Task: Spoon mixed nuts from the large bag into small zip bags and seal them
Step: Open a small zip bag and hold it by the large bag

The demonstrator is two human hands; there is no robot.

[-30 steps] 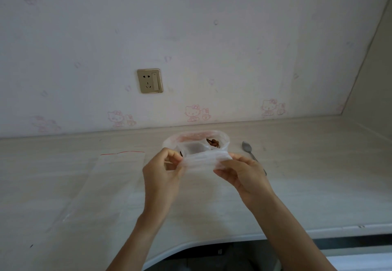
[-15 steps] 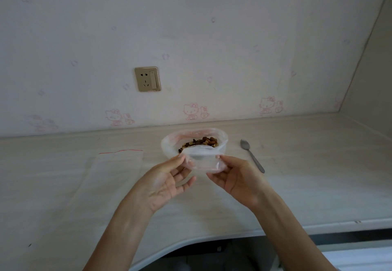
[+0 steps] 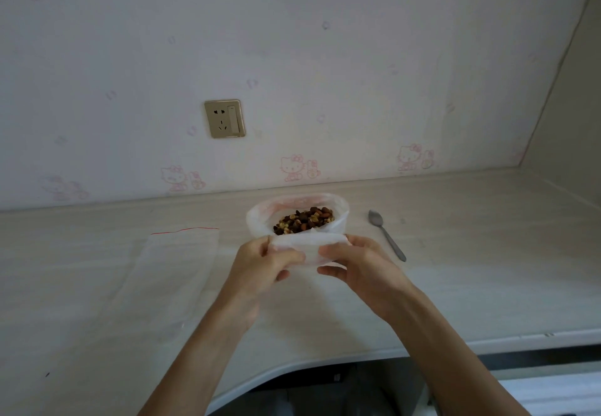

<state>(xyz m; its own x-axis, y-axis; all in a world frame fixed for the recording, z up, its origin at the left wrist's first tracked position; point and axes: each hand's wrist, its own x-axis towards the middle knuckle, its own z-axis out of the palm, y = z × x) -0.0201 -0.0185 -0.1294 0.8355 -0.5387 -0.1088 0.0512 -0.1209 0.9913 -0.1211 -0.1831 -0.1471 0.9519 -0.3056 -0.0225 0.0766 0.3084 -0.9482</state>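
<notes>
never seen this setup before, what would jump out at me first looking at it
First, the open large bag of mixed nuts at the middle of the counter, its near edge gripped by the left hand and right hand. Then the metal spoon lying just right of the bag, and the empty clear zip bag with a red strip lying flat to the left. On the wall behind, a gold socket plate.

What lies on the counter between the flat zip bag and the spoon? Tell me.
The head view shows the big bag of mixed nuts between the zip bag and the spoon, with both hands gripping its near rim.
</notes>
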